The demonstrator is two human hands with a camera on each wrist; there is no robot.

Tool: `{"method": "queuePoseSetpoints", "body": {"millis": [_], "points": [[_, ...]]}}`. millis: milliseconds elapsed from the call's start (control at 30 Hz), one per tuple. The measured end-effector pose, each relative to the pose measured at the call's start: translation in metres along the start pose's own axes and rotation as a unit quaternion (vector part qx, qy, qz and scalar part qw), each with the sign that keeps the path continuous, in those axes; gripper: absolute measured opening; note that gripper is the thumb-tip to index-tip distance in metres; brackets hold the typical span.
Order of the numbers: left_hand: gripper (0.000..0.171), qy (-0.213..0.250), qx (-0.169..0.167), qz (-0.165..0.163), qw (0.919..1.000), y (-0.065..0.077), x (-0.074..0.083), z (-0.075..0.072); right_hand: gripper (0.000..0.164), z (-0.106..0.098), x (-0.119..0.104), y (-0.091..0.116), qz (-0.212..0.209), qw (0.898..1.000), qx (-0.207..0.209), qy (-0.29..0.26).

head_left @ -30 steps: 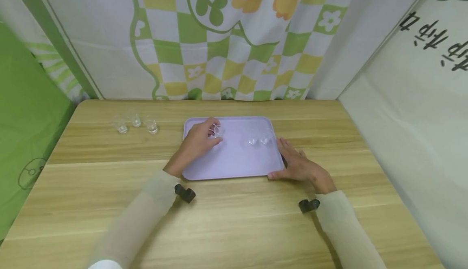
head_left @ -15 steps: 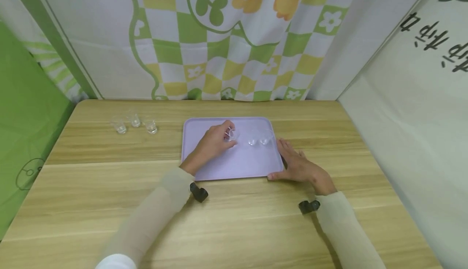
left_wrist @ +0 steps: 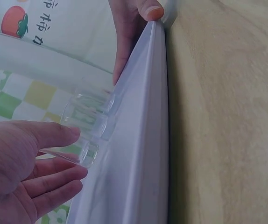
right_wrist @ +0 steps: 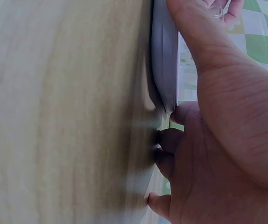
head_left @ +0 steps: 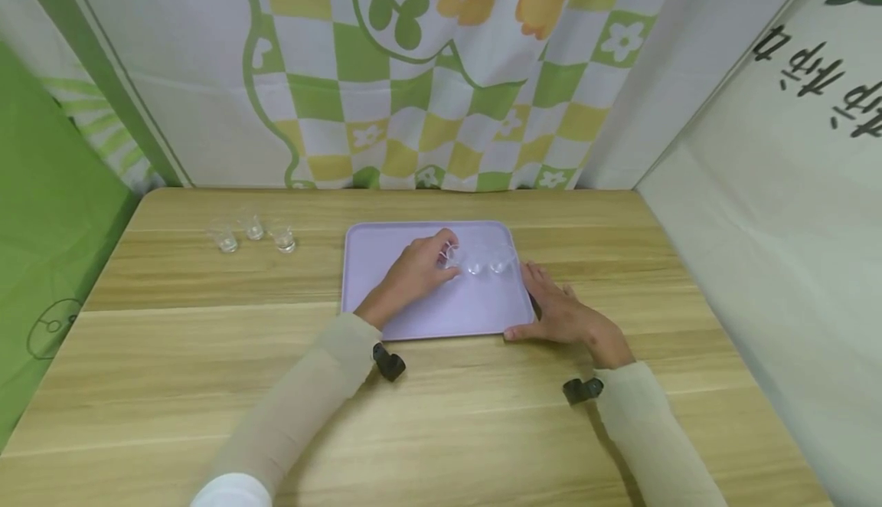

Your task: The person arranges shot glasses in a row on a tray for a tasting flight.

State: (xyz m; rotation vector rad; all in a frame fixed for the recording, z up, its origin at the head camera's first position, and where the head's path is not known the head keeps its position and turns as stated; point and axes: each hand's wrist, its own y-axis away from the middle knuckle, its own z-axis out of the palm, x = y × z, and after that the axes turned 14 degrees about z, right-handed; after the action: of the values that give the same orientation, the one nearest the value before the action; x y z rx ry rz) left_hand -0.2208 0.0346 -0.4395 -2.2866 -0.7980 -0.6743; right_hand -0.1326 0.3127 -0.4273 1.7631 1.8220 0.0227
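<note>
My left hand point(head_left: 412, 271) pinches a small clear glass point(left_wrist: 88, 154) between thumb and fingers, over the lilac tray point(head_left: 427, 319). In the left wrist view its thick base is low at the tray's surface; whether it touches cannot be made out. Just right of it, two more clear glasses, one nearer point(head_left: 475, 265) and one farther right point(head_left: 500, 263), stand in a row on the tray. My right hand point(head_left: 561, 314) rests at the tray's right side, fingers along the edge and thumb at the near corner, holding no glass.
Three more clear glasses, a left one point(head_left: 226, 240), a back one point(head_left: 254, 227) and a right one point(head_left: 284, 239), stand at the table's far left. The wooden table point(head_left: 482, 415) ends at a patterned curtain point(head_left: 427, 101) behind.
My left hand has moved right across the tray with its glass, up beside the two standing glasses. The right hand has stayed at the tray's edge.
</note>
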Motion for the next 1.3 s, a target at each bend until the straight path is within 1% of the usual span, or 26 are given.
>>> {"method": "queuePoseSetpoints", "body": {"millis": [233,467,767,1000,1200,1300], "points": [[0.038,-0.014,-0.007,-0.012,0.9998,-0.0011,0.0004,0.0015,0.128,0.0,-0.0002,-0.0004,0.003,1.0,0.003,0.004],[0.039,-0.022,-0.015,-0.011,0.9996,-0.0022,0.002,0.0017,0.128,0.0007,-0.0002,0.0007,0.006,1.0,0.003,0.001],[0.038,-0.03,-0.027,-0.013,0.9991,-0.0023,-0.001,0.0038,0.127,0.0014,-0.0004,0.001,0.006,1.0,0.003,-0.001],[0.037,-0.031,-0.032,-0.015,0.9989,-0.0014,-0.0018,0.003,0.128,0.0028,-0.0003,-0.0014,-0.005,1.0,0.005,-0.001],[0.037,-0.031,-0.033,-0.01,0.9989,-0.0016,-0.0017,0.0043,0.129,0.0022,0.001,-0.0001,-0.004,1.0,0.005,-0.009],[0.037,-0.027,-0.031,-0.014,0.9991,-0.0013,-0.0026,0.0044,0.129,0.0022,0.0006,-0.0005,-0.003,1.0,0.003,-0.005]]}}
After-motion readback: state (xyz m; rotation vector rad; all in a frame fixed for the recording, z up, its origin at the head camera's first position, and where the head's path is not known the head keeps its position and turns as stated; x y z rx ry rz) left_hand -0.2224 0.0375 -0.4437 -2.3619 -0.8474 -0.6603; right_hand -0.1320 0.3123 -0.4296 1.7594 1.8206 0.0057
